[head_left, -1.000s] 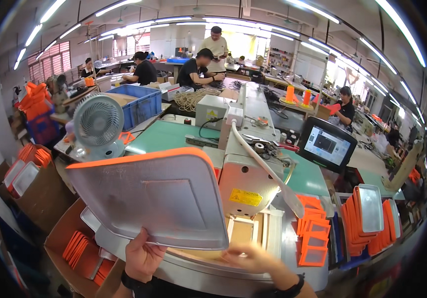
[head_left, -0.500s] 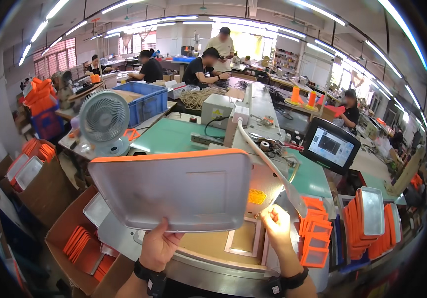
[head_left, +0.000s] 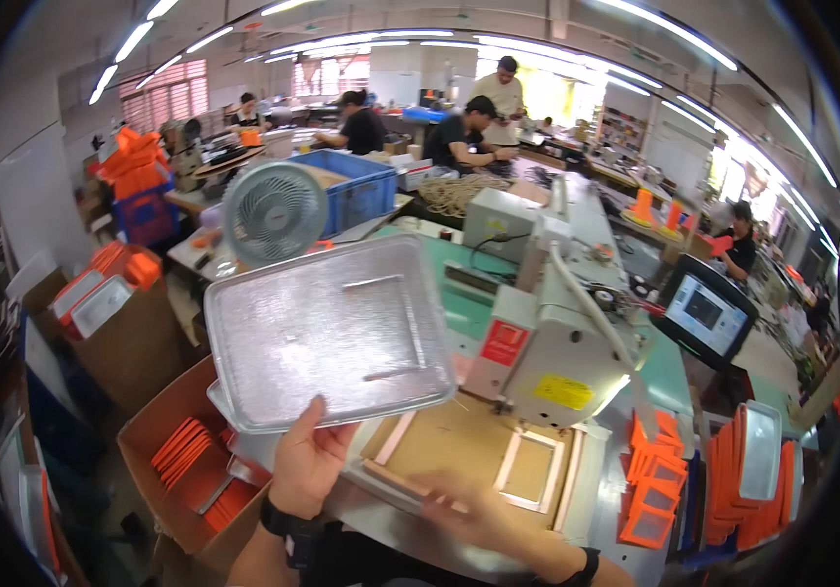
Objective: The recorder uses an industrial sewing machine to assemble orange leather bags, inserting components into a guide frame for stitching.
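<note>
Upright in front of me is a silvery rectangular panel (head_left: 327,328) with rounded corners, a raised rim and two short slots or seams. My left hand (head_left: 308,455) grips its lower edge, thumb on the face towards me. My right hand (head_left: 474,514), smeared by motion, hovers low over a tan template board (head_left: 454,445) on the sewing machine's bed; its fingers do not show clearly. A pale rectangular frame (head_left: 530,470) is set into the board's right part. Behind the board stands the sewing machine head (head_left: 567,377) with its lamp lit.
Orange frames with mesh windows (head_left: 653,489) lie right of the board, near stacked orange-and-silver panels (head_left: 728,470). A cardboard box (head_left: 151,509) of orange pieces stands at left. Beyond are a fan (head_left: 275,213), a blue crate (head_left: 366,196), a screen (head_left: 704,308) and several people.
The panel has turned, so the orange edge along its top no longer shows. My right hand has moved from beside the machine head leftward and down over the board. The view has shifted left.
</note>
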`<state>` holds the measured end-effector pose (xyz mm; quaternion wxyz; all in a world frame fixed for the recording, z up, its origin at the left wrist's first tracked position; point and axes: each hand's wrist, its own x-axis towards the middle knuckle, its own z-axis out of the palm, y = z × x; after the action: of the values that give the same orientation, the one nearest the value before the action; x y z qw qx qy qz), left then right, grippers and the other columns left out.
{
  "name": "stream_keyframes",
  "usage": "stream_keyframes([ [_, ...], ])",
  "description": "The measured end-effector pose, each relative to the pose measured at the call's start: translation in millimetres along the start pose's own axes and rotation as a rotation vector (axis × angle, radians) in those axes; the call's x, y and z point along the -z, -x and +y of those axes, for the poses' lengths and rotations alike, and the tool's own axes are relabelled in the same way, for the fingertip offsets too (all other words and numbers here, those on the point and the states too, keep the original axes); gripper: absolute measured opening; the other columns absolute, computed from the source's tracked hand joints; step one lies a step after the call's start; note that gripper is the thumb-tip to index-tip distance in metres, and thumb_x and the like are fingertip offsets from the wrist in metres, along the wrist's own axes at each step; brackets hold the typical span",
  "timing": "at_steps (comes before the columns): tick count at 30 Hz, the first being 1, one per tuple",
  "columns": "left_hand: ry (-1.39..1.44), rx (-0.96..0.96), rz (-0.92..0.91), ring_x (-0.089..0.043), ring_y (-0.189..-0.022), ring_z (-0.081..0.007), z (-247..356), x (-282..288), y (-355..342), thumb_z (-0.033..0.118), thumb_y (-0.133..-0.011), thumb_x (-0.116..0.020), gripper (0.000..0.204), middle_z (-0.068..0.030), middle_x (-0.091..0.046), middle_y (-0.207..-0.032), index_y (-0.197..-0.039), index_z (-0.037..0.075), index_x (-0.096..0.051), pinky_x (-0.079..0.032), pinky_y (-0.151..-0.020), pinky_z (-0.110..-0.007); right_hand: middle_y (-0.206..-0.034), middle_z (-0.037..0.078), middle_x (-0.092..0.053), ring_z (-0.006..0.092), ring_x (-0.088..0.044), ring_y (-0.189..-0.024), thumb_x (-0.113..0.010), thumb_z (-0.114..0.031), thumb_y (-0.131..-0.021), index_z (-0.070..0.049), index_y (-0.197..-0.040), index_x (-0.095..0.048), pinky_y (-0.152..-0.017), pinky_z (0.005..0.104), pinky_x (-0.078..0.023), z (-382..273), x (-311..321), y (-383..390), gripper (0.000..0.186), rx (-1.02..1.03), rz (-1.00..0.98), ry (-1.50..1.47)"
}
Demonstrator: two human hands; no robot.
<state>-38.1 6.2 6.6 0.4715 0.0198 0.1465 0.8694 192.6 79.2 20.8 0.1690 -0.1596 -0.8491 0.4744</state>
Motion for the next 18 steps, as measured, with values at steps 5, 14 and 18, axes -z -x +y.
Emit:
stream_keyframes([
  [5,-0.188,-0.076,0.009,-0.059,-0.118,-0.0278,-4.9,-2.6,15.1,0.002,-0.096,-0.057,0.033,-0.0129,-0.059,-0.125,-0.128,0.002,-0.05,-0.052,-0.103,-0.049,-0.125,0.015,-0.059,0.0246,-0.066,-0.101,-0.051,-0.003,-0.097,0.004,-0.136,-0.044,-0.086,0.0349,-0.053,4.3,16.6,-19.1,0.04,-0.202,0.35,-0.812],
  [14,-0.312,-0.018,-0.03,-0.06,-0.116,-0.0318,-3.0,-1.7,19.2,0.005,-0.096,-0.056,0.041,-0.0135,-0.057,-0.128,-0.134,0.002,-0.043,-0.053,-0.099,-0.048,-0.123,0.016,-0.059,0.0266,-0.068,-0.099,-0.051,-0.009,-0.102,0.002,-0.128,-0.048,-0.085,0.0371,-0.055,1.8,14.8,-37.0,0.029,-0.196,0.3,-1.047],
  [18,-0.451,0.037,-0.069,-0.059,-0.118,-0.0336,3.2,-1.0,12.9,0.018,-0.099,-0.056,0.044,-0.0133,-0.056,-0.129,-0.137,0.003,-0.041,-0.053,-0.097,-0.049,-0.125,0.02,-0.06,0.0269,-0.067,-0.104,-0.053,-0.001,-0.098,0.002,-0.125,-0.048,-0.089,0.0371,-0.056,6.4,2.6,-39.5,0.028,-0.031,0.373,-0.965],
])
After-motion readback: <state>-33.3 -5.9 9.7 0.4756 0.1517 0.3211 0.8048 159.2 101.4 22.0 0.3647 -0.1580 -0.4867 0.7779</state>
